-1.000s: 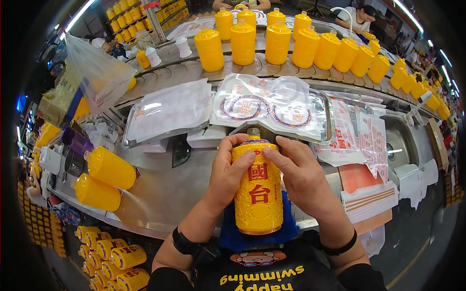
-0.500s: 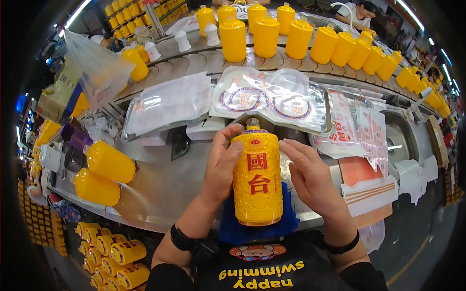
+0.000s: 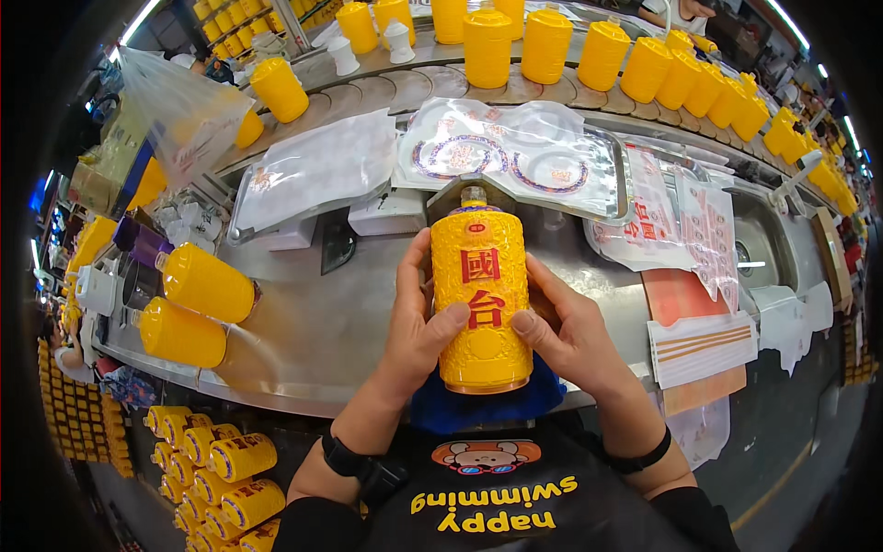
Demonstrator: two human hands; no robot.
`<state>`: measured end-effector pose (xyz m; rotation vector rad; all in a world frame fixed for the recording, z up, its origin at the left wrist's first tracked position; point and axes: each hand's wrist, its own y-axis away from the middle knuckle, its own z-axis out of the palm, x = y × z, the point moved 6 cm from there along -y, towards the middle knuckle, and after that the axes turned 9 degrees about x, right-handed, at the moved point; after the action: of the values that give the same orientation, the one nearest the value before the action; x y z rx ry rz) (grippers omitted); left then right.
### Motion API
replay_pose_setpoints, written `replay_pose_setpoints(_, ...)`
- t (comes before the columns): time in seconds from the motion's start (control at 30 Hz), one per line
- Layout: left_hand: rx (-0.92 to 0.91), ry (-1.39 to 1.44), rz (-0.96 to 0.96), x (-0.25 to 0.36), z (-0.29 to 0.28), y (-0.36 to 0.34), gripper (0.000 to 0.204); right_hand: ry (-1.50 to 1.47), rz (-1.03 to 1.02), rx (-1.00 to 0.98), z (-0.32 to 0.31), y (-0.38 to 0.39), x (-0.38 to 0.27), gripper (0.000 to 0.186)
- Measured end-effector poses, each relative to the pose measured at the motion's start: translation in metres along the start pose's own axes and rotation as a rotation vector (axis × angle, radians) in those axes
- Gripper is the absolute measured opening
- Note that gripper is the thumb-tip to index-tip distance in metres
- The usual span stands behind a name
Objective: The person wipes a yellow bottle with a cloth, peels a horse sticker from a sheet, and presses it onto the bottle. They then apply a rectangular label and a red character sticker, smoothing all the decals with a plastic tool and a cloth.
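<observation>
A yellow embossed bottle with red characters and a narrow clear neck stands out in front of me, its neck pointing away. My left hand is wrapped round its left side, thumb on the front face. From the other side my right hand grips it too, its thumb also on the front. Beneath the bottle's lower end, a blue cloth lies at the near edge of the steel worktop. Just beyond the neck are clear sheets of ring-shaped decals, resting on a metal tray.
Two plain yellow bottles lie on the worktop at left. More yellow bottles stand along a curved conveyor. A white sheet covers another tray. At right are a sink and paper strips; decorated bottles are stacked lower left.
My right hand has closed from loosely touching to gripping, its thumb now on the front. My left thumb has slid lower on the bottle. The near conveyor bottles have shifted right.
</observation>
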<state>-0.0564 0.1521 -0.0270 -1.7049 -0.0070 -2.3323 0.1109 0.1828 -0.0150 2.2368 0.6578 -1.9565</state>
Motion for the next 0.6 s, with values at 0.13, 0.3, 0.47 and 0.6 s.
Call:
replay_pose_setpoints(0.13, 0.01, 0.032, -0.019, -0.0025, -0.0016, -0.0017, 0.09, -0.23, 0.084, -0.015, -0.0011, 0.0023, -0.003, 0.058)
replay_pose_setpoints(0.3, -0.005, 0.019, -0.003, -0.0021, 0.0005, 0.0009, 0.09, -0.214, 0.151, -0.021, 0.0001, 0.0006, 0.0025, 0.059)
replay_pose_setpoints(0.47, 0.0, -0.014, 0.003, 0.001, 0.0018, 0.0004, 0.09, -0.211, 0.114, -0.027, 0.0002, 0.0003, 0.0032, 0.058)
replay_pose_setpoints(0.6, 0.002, -0.006, -0.016, 0.0013, 0.0038, 0.0015, 0.089, -0.195, 0.113, -0.024, -0.0004, 0.0002, 0.0046, 0.057)
